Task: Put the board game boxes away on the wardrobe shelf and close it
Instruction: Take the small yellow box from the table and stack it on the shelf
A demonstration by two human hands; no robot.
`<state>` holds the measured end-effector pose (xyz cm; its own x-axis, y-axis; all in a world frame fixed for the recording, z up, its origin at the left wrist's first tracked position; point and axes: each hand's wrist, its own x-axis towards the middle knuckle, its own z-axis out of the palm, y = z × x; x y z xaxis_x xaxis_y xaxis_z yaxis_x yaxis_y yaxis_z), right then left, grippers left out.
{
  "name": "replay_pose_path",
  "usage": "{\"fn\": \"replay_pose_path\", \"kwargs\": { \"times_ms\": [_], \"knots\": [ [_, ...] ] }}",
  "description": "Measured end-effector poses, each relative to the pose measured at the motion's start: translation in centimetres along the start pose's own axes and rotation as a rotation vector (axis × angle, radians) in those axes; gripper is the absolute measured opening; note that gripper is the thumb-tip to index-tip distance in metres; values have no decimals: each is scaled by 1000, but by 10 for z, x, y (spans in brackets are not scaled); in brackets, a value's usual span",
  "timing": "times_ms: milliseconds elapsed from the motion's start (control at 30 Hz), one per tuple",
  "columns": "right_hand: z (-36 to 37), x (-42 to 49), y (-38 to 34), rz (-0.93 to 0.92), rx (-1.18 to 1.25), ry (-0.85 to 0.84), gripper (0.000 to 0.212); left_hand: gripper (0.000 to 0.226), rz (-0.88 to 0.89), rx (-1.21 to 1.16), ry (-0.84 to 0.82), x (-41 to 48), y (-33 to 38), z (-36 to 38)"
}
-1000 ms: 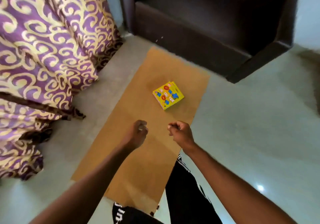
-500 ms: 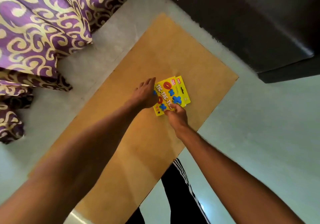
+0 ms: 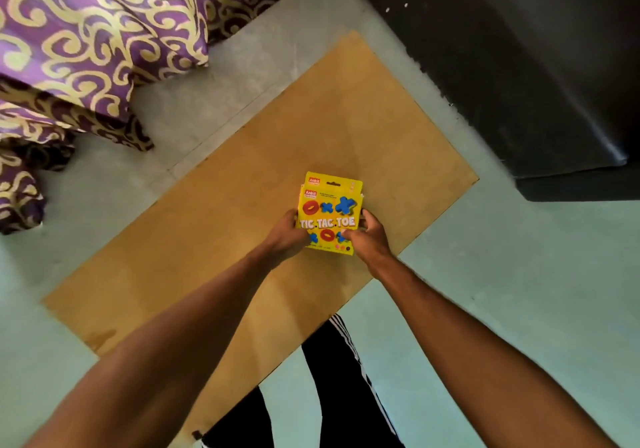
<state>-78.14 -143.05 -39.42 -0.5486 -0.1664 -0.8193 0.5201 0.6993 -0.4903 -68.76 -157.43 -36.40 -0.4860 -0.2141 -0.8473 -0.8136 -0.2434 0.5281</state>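
boxes: we're holding two yellow Tic Tac Toe boxes (image 3: 329, 215) as one stack, with the lower one peeking out past the top one's far edge.
position: they're sitting over the middle of the brown board (image 3: 225, 212) lying on the floor. We can't tell whether they're lifted clear or touching it.
left hand: our left hand (image 3: 289, 234) is gripping the stack's left edge, fingers curled round it.
right hand: our right hand (image 3: 369, 236) is gripping the right edge, thumb lying on the printed face and fingers wrapping the side.
done: we're judging the pickup as under way, with both boxes gathered in a two-handed grasp.
left: carrying, shelving and closing the door are all pending, and nothing here is showing any of them started.
wardrobe: it isn't showing in this view, so we're not guessing its direction or its door state.
around: the purple-and-gold bedcover (image 3: 86, 32) is hanging at far left, the dark armchair (image 3: 519, 67) is standing at far right, and our striped trouser leg (image 3: 332, 361) is showing below.
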Motion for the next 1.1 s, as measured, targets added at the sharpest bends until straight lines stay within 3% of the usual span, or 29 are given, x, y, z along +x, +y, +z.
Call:
{"fn": "replay_pose_path", "kwargs": {
  "times_ms": [300,467,833,933,1100],
  "knots": [
    [31,-152,-5,-214,-133,-206,49,60,2,-209,173,-179,-78,-27],
    [86,-261,28,-350,-254,-371,50,61,81,-338,378,-302,-174,-48],
    [289,-508,142,-578,-652,-899,47,53,76,-789,914,-560,-451,-73],
    [347,-559,159,-687,-774,-1047,41,52,64,-918,1064,-608,-503,-78],
    [447,-634,173,-914,-883,-1173,52,52,107,-1052,1294,-670,-567,-107]
  ]
}}
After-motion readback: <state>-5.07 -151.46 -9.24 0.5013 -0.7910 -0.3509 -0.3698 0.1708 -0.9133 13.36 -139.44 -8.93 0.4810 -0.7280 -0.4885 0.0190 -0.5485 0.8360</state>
